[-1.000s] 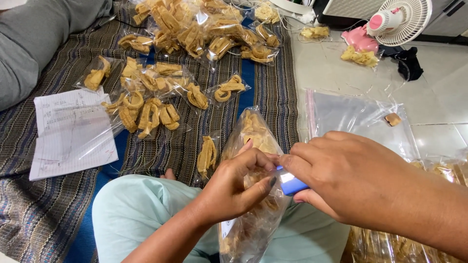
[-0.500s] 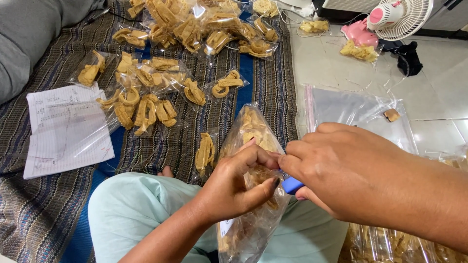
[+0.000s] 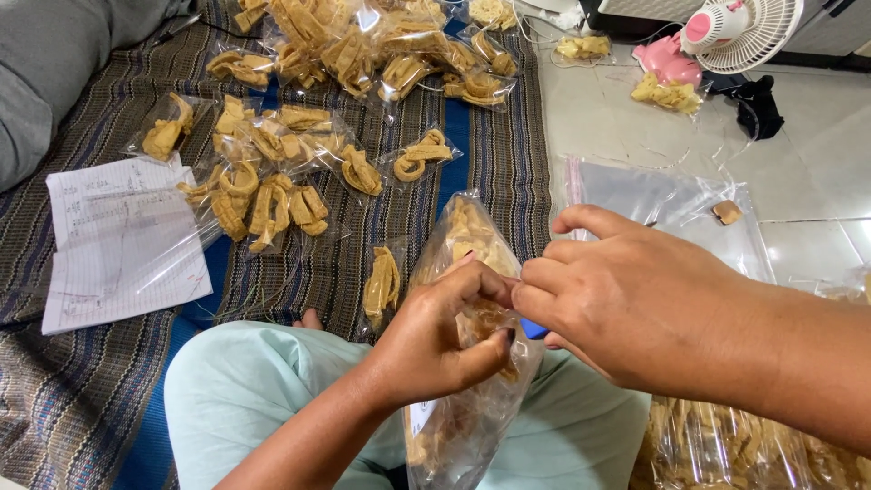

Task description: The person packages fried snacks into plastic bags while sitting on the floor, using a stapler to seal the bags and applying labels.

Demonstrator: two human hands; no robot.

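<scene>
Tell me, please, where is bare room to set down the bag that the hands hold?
Bare tile floor lies between the fan and the empty flat plastic bag. A strip of striped mat is free below the paper sheet. The mat's upper middle is crowded with small snack packets.

Left hand [image 3: 445,340] curls, fingertips pinched; right hand [image 3: 626,308] meets it from the right, index finger raised.

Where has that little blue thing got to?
In the head view, the blue thing peeks out under the right hand, just right of centre, against the clear snack bag that the left hand pinches.
</scene>
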